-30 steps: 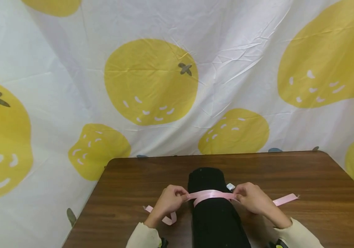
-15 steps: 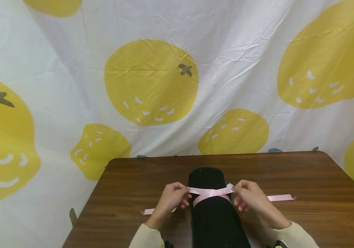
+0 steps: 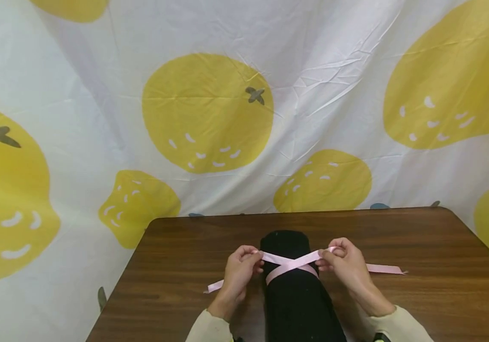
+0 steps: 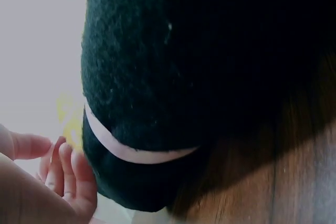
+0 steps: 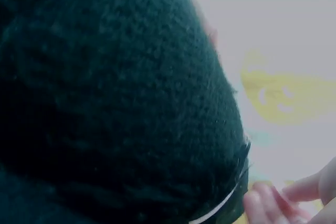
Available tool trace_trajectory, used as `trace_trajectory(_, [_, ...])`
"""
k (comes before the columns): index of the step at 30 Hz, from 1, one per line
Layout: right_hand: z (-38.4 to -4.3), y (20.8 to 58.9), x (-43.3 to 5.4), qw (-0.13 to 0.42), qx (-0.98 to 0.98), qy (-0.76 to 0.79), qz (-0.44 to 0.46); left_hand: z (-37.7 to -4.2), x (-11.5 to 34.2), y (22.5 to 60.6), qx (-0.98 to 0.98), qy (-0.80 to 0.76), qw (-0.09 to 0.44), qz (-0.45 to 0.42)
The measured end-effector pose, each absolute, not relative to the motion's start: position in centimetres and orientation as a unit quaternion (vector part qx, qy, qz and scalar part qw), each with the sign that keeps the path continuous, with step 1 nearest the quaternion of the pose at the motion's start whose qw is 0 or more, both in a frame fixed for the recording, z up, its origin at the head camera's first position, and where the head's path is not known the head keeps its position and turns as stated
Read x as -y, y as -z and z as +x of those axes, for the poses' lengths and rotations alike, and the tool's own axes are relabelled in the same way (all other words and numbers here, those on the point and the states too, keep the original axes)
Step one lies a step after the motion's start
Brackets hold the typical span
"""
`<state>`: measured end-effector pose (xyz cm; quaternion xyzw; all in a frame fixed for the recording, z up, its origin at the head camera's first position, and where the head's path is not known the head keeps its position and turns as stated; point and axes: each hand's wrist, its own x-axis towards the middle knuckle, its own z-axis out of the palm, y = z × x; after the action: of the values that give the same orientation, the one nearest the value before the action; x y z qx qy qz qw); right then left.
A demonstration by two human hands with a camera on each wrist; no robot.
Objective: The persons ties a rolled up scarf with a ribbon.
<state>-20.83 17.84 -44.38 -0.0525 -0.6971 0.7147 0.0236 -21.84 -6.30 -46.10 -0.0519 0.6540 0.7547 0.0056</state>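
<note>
A roll of fuzzy black fabric [image 3: 302, 308] lies lengthwise before me. Around its far part runs a pink ribbon [image 3: 287, 268], whose two ends cross in an X on top. My left hand [image 3: 238, 273] pinches one end between thumb and fingers at the roll's left side. On the other side, my right hand [image 3: 349, 268] pinches the other end, lifted slightly above the fabric. In the left wrist view, the ribbon [image 4: 139, 155] hugs the roll's side, with my left hand [image 4: 65, 177] beside it. The right wrist view shows only a thin strip of ribbon near my right hand [image 5: 278, 205].
The roll rests on a dark wooden table [image 3: 419, 242] with rounded far corners. Loose ribbon tails stick out past both wrists. A white curtain [image 3: 312, 109] printed with yellow fruit hangs behind the table's far edge.
Both hands have risen and moved slightly away from me, lifting the ribbon ends. The nearly flat, overlapping strands now form a clear X. The left tail has straightened from a curl.
</note>
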Motion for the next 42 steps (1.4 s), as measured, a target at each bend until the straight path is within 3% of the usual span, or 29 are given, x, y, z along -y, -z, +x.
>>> trace_trajectory(23, [-20.9, 43.8, -15.6, 0.053, 0.566, -0.819, -0.074, -21.4, 5.8, 45.5, -0.640, -0.763, -0.066, -0.059])
trace_trajectory(42, [-21.1, 44.4, -15.3, 0.060, 0.639, -0.764, -0.066, -21.7, 5.4, 45.6, -0.592, -0.804, -0.041, -0.047])
